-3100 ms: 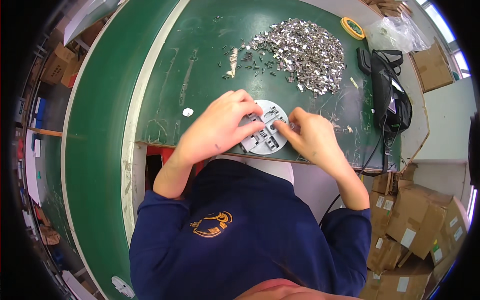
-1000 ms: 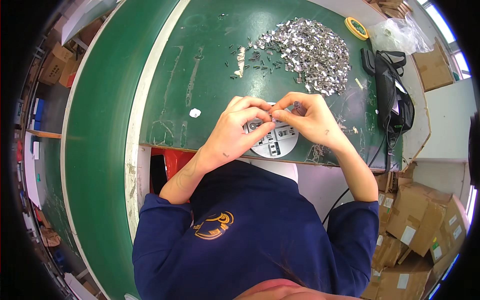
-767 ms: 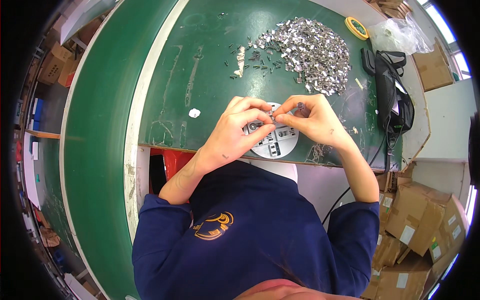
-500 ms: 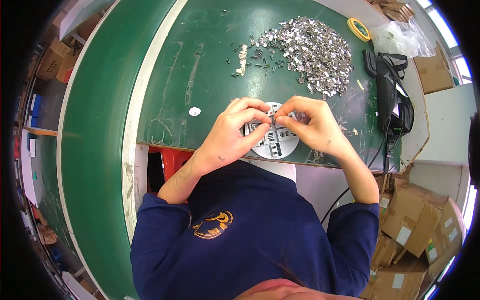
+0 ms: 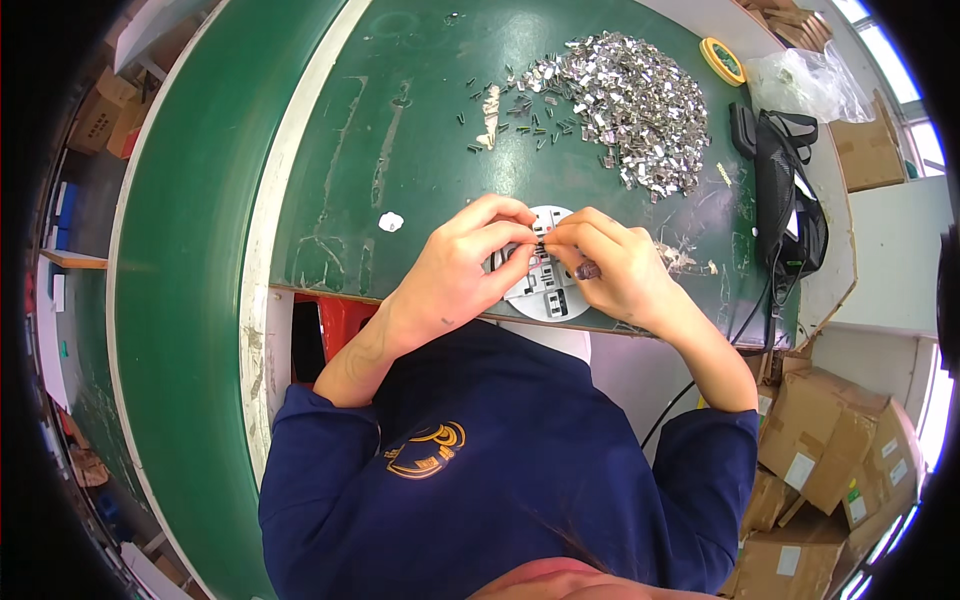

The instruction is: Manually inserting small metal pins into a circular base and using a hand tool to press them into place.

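A round grey metal plate (image 5: 572, 303) with dark and silver fittings on it lies at the front edge of the green table. Over its middle, my left hand (image 5: 475, 255) and my right hand (image 5: 615, 265) meet at the fingertips. Both are closed in a pinch around something small and dark, which the fingers mostly hide. A dark rod-like handle (image 5: 588, 270) shows beneath the right hand's fingers; I cannot make out what it is. Much of the plate's middle is covered by my hands.
A heap of small shiny metal parts (image 5: 650, 110) lies at the far right, with several small dark pins (image 5: 537, 130) beside it. Beyond are a yellow round container (image 5: 722, 62), a clear plastic bag (image 5: 808, 80) and a black bag (image 5: 790, 200). Cardboard boxes (image 5: 825, 435) stand at right.
My right hand has turned and shifted slightly left, its fingers now closer to the left fingertips. My left hand stays nearly in place.
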